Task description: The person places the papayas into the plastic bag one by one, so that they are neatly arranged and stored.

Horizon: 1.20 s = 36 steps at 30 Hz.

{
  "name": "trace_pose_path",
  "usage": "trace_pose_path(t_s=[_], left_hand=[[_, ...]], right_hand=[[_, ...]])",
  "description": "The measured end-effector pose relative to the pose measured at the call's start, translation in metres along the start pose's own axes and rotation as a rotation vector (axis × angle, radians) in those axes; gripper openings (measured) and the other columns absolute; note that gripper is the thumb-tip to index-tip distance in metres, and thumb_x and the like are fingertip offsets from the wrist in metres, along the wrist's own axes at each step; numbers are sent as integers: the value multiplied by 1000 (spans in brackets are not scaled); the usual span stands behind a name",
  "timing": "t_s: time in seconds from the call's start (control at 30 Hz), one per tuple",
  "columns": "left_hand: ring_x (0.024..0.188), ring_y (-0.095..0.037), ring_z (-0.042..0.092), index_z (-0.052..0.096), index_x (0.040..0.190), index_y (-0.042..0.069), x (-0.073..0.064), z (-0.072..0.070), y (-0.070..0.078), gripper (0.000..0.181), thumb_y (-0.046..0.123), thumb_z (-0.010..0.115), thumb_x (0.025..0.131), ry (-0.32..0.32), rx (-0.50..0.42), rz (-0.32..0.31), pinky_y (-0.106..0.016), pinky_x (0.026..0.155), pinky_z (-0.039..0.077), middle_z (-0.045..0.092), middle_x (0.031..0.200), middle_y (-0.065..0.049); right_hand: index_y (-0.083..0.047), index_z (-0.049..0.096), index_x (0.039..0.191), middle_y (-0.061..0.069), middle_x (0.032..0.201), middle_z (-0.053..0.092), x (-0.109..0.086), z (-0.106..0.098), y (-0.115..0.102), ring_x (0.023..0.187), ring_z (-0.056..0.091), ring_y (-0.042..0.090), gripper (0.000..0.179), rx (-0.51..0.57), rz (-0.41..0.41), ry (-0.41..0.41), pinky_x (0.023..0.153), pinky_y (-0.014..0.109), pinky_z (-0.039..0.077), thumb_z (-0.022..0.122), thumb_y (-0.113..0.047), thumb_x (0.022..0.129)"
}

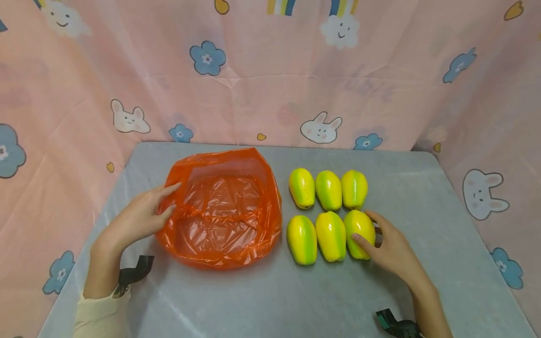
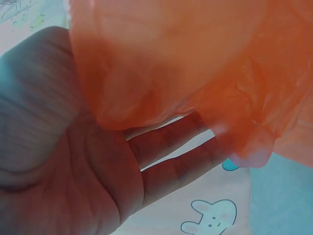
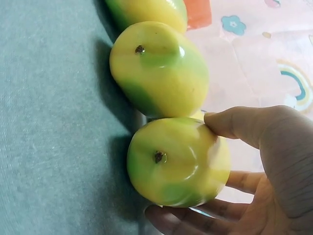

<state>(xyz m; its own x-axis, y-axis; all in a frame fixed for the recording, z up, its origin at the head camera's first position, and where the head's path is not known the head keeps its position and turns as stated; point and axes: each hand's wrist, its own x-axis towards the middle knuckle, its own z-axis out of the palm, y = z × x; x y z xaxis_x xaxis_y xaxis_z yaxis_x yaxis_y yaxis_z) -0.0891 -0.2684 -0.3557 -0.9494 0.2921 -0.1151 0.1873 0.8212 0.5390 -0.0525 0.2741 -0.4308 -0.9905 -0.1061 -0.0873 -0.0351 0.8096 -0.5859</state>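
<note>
Bag (image 1: 220, 216), one, orange, thin plastic: on the left of the worktop (image 1: 321, 300), mouth up and spread wide. Film this limp would probably sag unaided.

Left hand (image 1: 141, 214): at the bag's left side, fingers extended and touching the film, not clenched; presumably there to steady that wall and leave the mouth wide.

Fruits, six, yellow and green, glossy: right of the bag, two rows of three. Back row (image 1: 328, 190) complete; front row holds a left fruit (image 1: 302, 240), a middle fruit (image 1: 331, 236) and an end fruit (image 1: 357, 226). Close spacing perhaps explains why the end one, with a free outer side, suits a grasp.

Right hand (image 1: 392, 253): grips the end fruit, thumb on one side, fingers opposite, a spread that seems fitted to its rounded, slick skin. The fruit lies beside its neighbour.
</note>
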Motion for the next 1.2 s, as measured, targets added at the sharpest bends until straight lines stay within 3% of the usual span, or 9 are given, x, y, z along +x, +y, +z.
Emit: trace_pose_path(t_s=[0.1,0.23,0.43,0.57,0.7,0.8,1.0,1.2], left_hand=[[116,-38,59,44,159,-1,-1,0,0,60,7,61,101,5,4,5,-41,81,63,48,160,-28],[102,-33,58,43,159,-1,-1,-1,1,62,6,61,100,0,-12,3,-27,62,54,47,160,-29],[115,-38,57,43,160,0,-2,-3,1,63,4,61,99,15,-5,13,-30,70,56,46,162,-28],[111,-36,57,43,160,0,-1,-3,0,63,4,61,99,20,-13,15,-28,65,53,48,161,-28],[120,-38,57,44,159,0,-2,-2,-1,63,3,60,99,28,-4,17,-43,83,62,48,161,-27],[125,-40,56,44,159,1,-2,-2,-1,64,2,59,98,30,-3,19,-52,93,62,47,162,-26],[119,-39,56,44,159,0,-2,-1,-1,65,-1,59,96,26,-4,19,-34,78,57,47,162,-27],[119,-39,55,43,160,2,-2,-2,0,67,-2,58,95,20,-16,7,-32,75,56,46,163,-26]], right_hand=[[0,37,161,32,157,47,1,0,-1,123,63,53,82,-1,-3,2,90,62,62,71,-43,99],[0,38,160,33,156,48,1,-3,-3,122,63,54,80,1,-21,18,89,62,62,72,-40,99],[0,38,160,33,156,48,2,-9,-8,122,61,55,79,20,-36,40,89,62,63,73,-36,100],[2,39,159,33,156,48,4,-13,-12,121,62,55,78,19,-56,63,86,61,64,74,-34,99],[1,41,158,32,154,50,7,-17,-17,120,63,54,78,16,-89,88,83,58,64,76,-33,98],[0,41,159,32,153,51,9,-22,-21,120,62,54,78,17,-106,96,81,57,65,77,-32,97],[-2,38,161,32,156,48,14,-26,-35,124,61,54,81,18,-102,87,84,58,64,76,-35,97],[-5,36,162,31,158,46,21,-28,-50,127,60,53,81,54,-106,71,89,61,63,74,-37,98]])
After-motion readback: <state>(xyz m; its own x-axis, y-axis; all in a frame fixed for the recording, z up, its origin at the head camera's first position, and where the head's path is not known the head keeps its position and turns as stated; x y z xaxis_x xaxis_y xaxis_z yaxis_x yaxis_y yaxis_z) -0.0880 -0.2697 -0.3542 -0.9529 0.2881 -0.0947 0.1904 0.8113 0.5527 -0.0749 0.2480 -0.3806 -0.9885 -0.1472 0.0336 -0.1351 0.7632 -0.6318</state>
